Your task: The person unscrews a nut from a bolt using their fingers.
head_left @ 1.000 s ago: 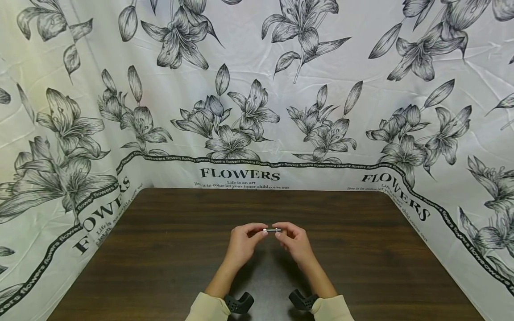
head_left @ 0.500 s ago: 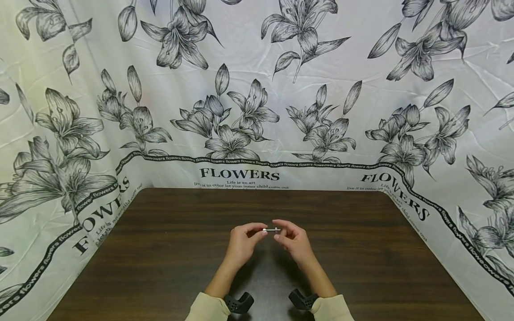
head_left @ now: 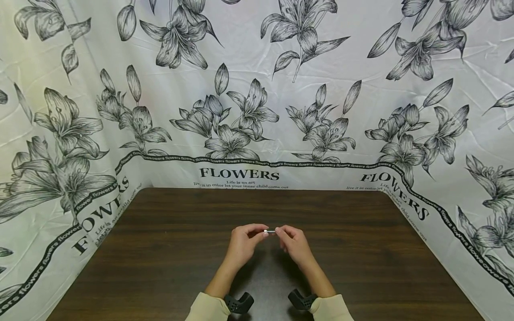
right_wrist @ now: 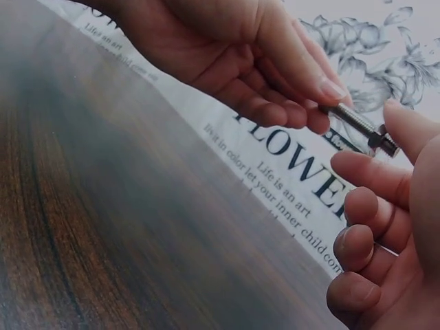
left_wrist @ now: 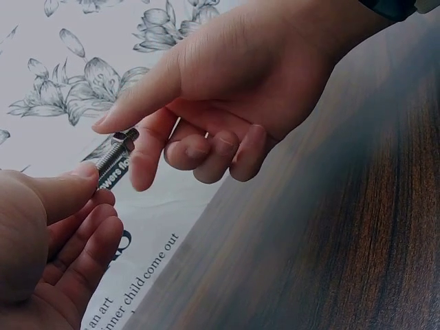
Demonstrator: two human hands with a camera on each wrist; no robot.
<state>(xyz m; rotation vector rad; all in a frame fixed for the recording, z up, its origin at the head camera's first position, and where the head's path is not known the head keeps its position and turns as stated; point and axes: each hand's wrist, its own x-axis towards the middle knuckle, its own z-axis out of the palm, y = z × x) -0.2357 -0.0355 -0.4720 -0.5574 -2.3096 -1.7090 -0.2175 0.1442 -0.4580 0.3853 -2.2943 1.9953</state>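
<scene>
- One bolt (head_left: 271, 231) is my workpiece. Head view: it lies nearly level just below the centre of the frame, held over the dark table (head_left: 160, 276).
- Same view: my left hand (head_left: 242, 238) pinches the bolt's left end; my right hand (head_left: 295, 244) has its fingertips over the other end, hiding the contact there.
- Left wrist view: a nut (left_wrist: 119, 139) sits on the bolt near its free end, left of centre. My left hand, at lower left, grips the opposite end. My right hand, upper middle, sets thumb and forefinger in a V about the nut.
- Right wrist view: bare thread (right_wrist: 354, 120) shows at upper right, between left thumb and nut. My right thumb and forefinger are parted; I cannot tell whether either presses the nut.
- Step in hand, as I judge it: turning the nut along the thread. I cannot determine the direction.
- Next move, by my estimate: keep the left pinch rigid, close right thumb and forefinger on the nut, and roll it in short strokes.
- Caution: so near the free end, the nut could drop if backed off.
</scene>
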